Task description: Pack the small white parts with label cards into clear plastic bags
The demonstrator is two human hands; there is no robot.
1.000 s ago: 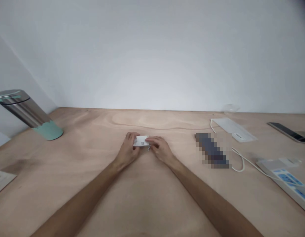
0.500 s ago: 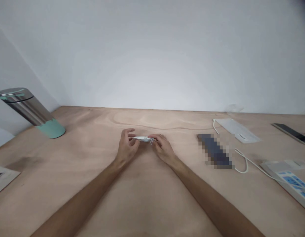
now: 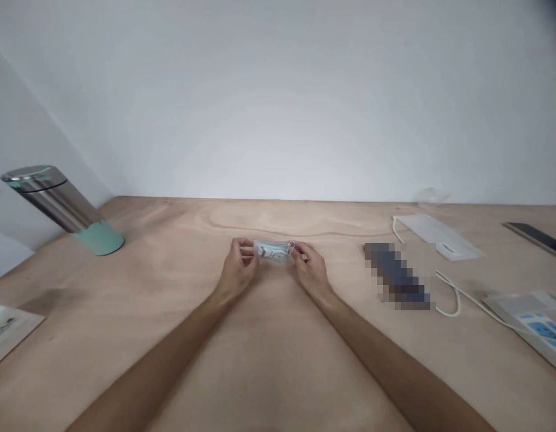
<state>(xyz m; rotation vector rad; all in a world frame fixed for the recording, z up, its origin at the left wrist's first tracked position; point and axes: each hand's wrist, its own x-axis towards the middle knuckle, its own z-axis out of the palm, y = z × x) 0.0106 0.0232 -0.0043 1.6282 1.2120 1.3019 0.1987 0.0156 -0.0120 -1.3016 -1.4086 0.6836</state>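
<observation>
A small see-through packet (image 3: pixel 273 251) with pale blue and white contents is stretched between my two hands, just above the wooden table. Curved white and dark shapes show through its front, too blurred to name. My left hand (image 3: pixel 237 266) pinches the packet's left end, its fingers curled behind and the thumb in front. At the other end my right hand (image 3: pixel 312 267) is closed on the packet's right edge, where a thin whitish loop (image 3: pixel 291 246) sticks up. The fingertips of both hands are partly hidden.
A steel and mint-green tumbler (image 3: pixel 100 237) stands at the left, with a printed sheet (image 3: pixel 17 330) nearer. On the right lie a pixelated dark object (image 3: pixel 397 276), a white cable (image 3: pixel 457 300), a white flat sleeve (image 3: pixel 439 237), a phone (image 3: pixel 536 237) and a blue-printed package (image 3: pixel 529 318).
The packet has turned from nearly edge-on to showing its broad face. Both hands have shifted slightly right in view, with the right one a little farther from the left.
</observation>
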